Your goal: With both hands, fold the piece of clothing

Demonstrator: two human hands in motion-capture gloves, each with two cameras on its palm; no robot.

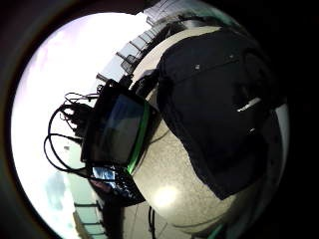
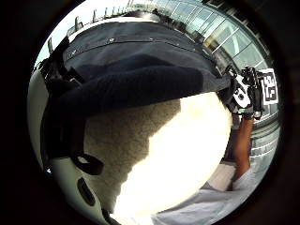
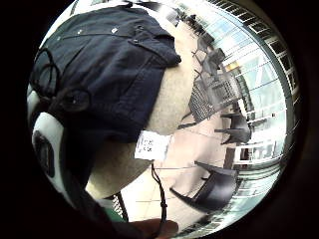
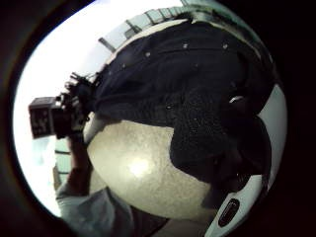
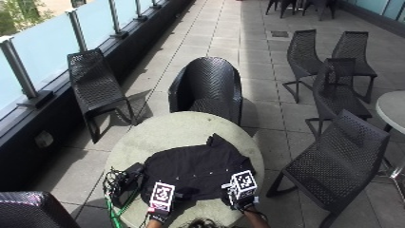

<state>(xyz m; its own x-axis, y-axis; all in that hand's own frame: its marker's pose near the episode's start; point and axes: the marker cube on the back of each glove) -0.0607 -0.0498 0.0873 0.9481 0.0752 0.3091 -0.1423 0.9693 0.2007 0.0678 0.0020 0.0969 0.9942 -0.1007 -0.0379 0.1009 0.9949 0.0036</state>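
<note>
Clothing [image 5: 197, 172], a dark shirt, is spread across the round tabletop [image 5: 166, 134], long axis left-to-right. Its near hem is met at lower centre by the left hand [image 5: 160, 212] and right hand [image 5: 244, 199]; grips apparently closed on cloth, though obscured.

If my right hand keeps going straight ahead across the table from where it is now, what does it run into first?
Probably the black shirt itself: the right hand sits at its near edge, forearm pointing up across it. Depth is unclear.
</note>
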